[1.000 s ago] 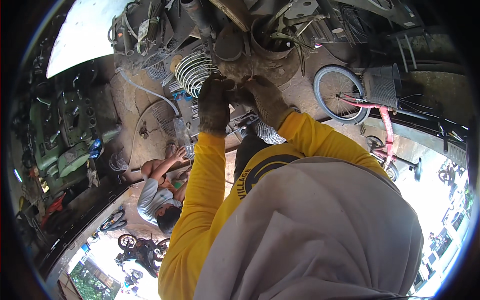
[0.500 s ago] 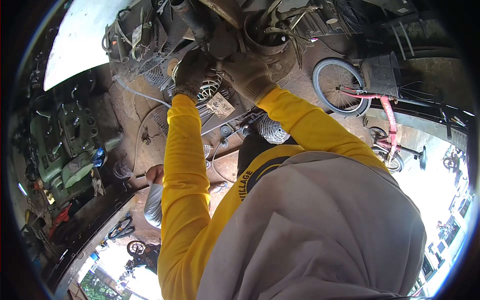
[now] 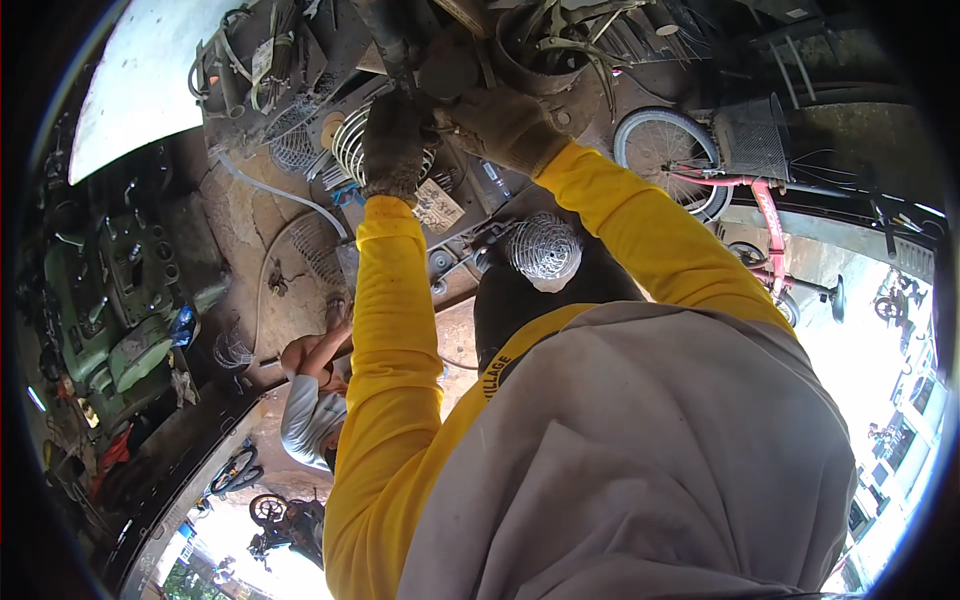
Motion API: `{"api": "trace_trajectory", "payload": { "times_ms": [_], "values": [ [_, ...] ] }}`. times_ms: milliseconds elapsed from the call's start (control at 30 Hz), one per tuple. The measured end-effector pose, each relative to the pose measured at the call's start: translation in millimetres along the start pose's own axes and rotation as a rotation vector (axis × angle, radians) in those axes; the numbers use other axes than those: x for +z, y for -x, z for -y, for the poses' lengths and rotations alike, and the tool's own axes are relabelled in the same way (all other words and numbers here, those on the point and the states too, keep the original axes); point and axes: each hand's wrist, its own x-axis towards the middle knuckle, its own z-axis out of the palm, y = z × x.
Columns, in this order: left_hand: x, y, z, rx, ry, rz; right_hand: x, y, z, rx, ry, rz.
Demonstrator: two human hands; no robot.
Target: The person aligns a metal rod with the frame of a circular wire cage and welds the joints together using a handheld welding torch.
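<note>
Both my hands wear dark, dirty work gloves and are close together at the foot of an upright metal post. My left hand is closed over a round cage of pale coiled wire, whose rings show on both sides of the glove. Beside it, my right hand has its fingers curled inward near a dark round metal block; what they grip is hidden. A silver wire basket sits just below my hands, by my dark-clothed legs.
A wooden block lies on the bench below my left hand. A metal pot of tools stands beyond my right. Another person reaches toward a wire cage at left. A red bicycle stands right, a green machine left.
The wire cage has turned, with more rings showing left of my left hand. My right hand has shifted slightly right and upward. The other person has leaned in, an arm now reaching forward.
</note>
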Motion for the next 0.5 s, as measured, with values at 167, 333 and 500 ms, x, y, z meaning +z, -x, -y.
{"api": "trace_trajectory", "payload": {
  "times_ms": [167,333,500],
  "values": [
    [-14,-14,10,0.07,-0.097,0.025,-10,-7,7,0.022,-0.01,0.03],
    [-1,-9,-23,-0.203,0.055,-0.008,-19,17,14,0.108,-0.203,-0.201],
    [8,-10,-39,-0.168,-0.036,-0.057,-39,52,26,0.165,-0.272,-0.263]
  ]
}}
